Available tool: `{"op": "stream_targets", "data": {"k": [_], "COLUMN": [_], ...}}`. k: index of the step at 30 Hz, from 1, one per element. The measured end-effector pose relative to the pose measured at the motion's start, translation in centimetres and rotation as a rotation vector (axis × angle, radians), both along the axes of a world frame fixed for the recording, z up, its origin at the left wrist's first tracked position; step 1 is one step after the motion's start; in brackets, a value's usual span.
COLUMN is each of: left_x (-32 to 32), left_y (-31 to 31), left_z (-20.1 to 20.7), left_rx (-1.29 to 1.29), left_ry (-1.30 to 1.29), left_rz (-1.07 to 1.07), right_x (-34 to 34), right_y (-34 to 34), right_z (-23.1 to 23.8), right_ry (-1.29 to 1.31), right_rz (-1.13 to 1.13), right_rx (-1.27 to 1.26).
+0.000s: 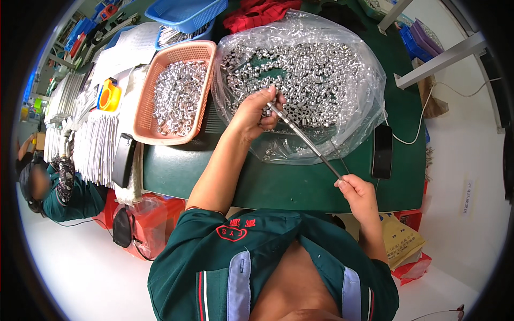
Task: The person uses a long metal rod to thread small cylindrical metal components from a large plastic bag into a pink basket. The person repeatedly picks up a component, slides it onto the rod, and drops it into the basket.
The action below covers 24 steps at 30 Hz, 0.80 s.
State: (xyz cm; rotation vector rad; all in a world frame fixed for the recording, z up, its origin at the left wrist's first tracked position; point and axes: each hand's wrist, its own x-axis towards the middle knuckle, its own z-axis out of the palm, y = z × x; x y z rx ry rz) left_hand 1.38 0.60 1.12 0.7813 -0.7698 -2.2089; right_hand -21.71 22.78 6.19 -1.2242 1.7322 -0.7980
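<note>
A thin metal rod (312, 145) slants across the front of the clear plastic bag (364, 69). My right hand (357, 193) is closed on its near end, thumb and finger pinching it. At its far end my left hand (258, 111) is closed around the rod, thumb uppermost. The stretch beside my left fingers looks brighter and segmented, like small metal sleeves threaded on; what lies inside the fingers is hidden. Under and beyond the left hand, the opened bag holds a great many small shiny metal sleeves (316, 75).
Left of the bag stands a pink plastic basket (140, 107) of similar metal pieces. Blue baskets (187, 16) and red cloth (257, 15) lie behind. Phones (382, 152) flank the green table (289, 187). Stacked white strips (99, 144) and a yellow tape dispenser (109, 95) are farther left, near another person (69, 195).
</note>
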Motion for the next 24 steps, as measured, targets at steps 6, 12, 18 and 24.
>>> {"op": "stream_targets", "data": {"k": [6,12,18,24], "left_x": [-0.2,-0.8,-0.5,-0.5], "left_y": [-0.1,0.1,-0.1,-0.5], "left_z": [-1.1,-0.8,-1.7,-1.8], "left_rx": [0.232,0.188,0.279,0.360], "left_ry": [0.200,0.291,0.511,0.505], "left_rz": [-0.114,0.005,-0.006,0.092], "right_x": [1.1,1.8,2.1,0.9], "right_y": [-0.1,-0.1,-0.5,0.3], "right_z": [-1.1,-3.4,-3.6,-3.2], "right_ry": [0.109,-0.416,-0.577,-0.422], "right_rz": [-0.043,-0.056,-0.125,-0.126], "right_rx": [-0.174,0.055,0.095,0.087]}}
